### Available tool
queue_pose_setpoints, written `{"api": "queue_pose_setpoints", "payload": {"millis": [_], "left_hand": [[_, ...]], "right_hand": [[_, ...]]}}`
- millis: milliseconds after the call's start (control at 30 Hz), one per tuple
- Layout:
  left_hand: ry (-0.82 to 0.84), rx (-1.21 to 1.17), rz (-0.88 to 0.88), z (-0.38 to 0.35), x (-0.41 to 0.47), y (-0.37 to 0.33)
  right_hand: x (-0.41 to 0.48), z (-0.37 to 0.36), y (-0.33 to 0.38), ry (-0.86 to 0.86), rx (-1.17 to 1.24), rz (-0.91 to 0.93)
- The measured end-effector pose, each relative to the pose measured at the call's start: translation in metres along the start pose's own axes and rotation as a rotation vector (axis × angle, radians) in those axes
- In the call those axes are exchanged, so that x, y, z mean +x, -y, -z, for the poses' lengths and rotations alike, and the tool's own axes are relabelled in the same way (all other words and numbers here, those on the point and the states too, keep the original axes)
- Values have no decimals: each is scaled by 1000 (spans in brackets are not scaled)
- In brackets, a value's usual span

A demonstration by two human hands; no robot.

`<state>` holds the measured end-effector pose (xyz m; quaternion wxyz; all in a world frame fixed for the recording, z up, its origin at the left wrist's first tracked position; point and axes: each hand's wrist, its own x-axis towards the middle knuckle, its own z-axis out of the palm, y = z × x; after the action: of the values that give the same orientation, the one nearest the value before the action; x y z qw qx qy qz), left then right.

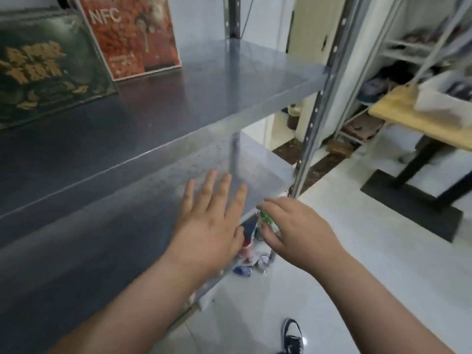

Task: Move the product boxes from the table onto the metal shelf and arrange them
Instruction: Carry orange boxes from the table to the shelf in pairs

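Two product boxes stand on the upper board of the metal shelf (229, 80): a dark green box (43, 70) at the far left and a red box (132, 34) marked NFC beside it. My left hand (212, 226) hovers with straight, spread fingers over the lower shelf board (260, 169), holding nothing. My right hand (293, 226) is just right of it at the shelf's front corner, fingers loosely curled and empty. The image is blurred.
A wooden table (408, 118) with a pale box (447, 98) on it stands at the right on a black base. Small coloured packets (245, 267) lie under the lower board. A shelf upright (314, 116) rises at the corner. My shoe (293, 335) shows on the white floor.
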<state>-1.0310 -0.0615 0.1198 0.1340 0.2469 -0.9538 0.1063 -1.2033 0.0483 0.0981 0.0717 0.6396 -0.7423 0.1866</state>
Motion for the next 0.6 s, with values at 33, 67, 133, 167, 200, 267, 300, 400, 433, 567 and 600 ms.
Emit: {"api": "queue_pose_setpoints", "payload": {"millis": [33, 67, 133, 167, 200, 267, 300, 400, 433, 567, 600], "left_hand": [[56, -56, -27, -11, -8, -11], [122, -111, -51, -22, -16, -22], [251, -198, -119, -39, -33, -47], [311, -215, -167, -47, -40, -60], [366, -212, -222, -54, -48, -72], [463, -194, -333, -66, -64, -99], [502, -190, -380, -69, -72, -112], [572, -189, -503, -75, -95, -157], [581, -191, -544, -77, -105, -174], [642, -227, -745, -75, -155, -249], [648, -222, -812, -72, -170, -269]], "right_hand": [[-22, -3, 1, 42, -13, -70], [-42, -5, 3, 119, -18, -145], [-85, -11, 3, 296, -21, -282], [-108, -14, 2, 363, -33, -333], [-131, -17, 1, 400, -48, -368], [-178, -22, 4, 447, -64, -428], [-202, -24, 6, 468, -64, -458], [-278, -28, 18, 521, -40, -582], [-303, -26, 24, 530, -31, -637], [-409, -13, 57, 514, -3, -902], [-437, -9, 67, 504, 8, -971]]}}
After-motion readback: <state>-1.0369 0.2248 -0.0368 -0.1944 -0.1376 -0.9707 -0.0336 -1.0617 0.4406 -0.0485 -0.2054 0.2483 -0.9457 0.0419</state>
